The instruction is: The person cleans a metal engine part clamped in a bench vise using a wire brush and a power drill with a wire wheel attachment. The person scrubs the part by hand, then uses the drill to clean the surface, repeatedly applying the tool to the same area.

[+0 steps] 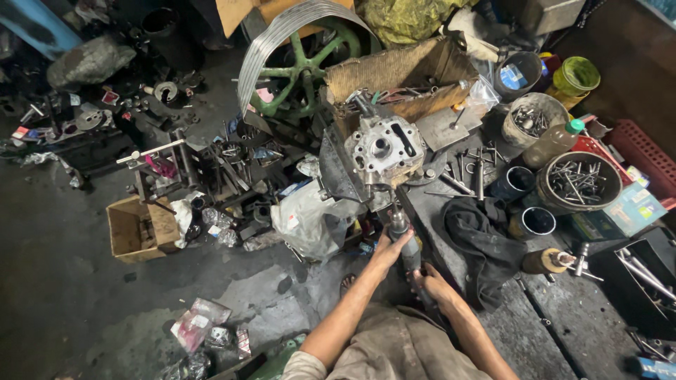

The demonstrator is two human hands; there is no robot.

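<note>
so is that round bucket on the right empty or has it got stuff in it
Not empty: the round bucket holds a heap of metal bolts.

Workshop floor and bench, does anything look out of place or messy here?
Yes. Plastic packets lie scattered on the dark floor, and an open cardboard box sits tilted among loose metal parts. A black rag is crumpled on the bench. Both hands, left hand and right hand, grip the tool under the engine part.

Dim workshop light from above — centre sharp, corners dark, wide-angle bending at edges.
</note>
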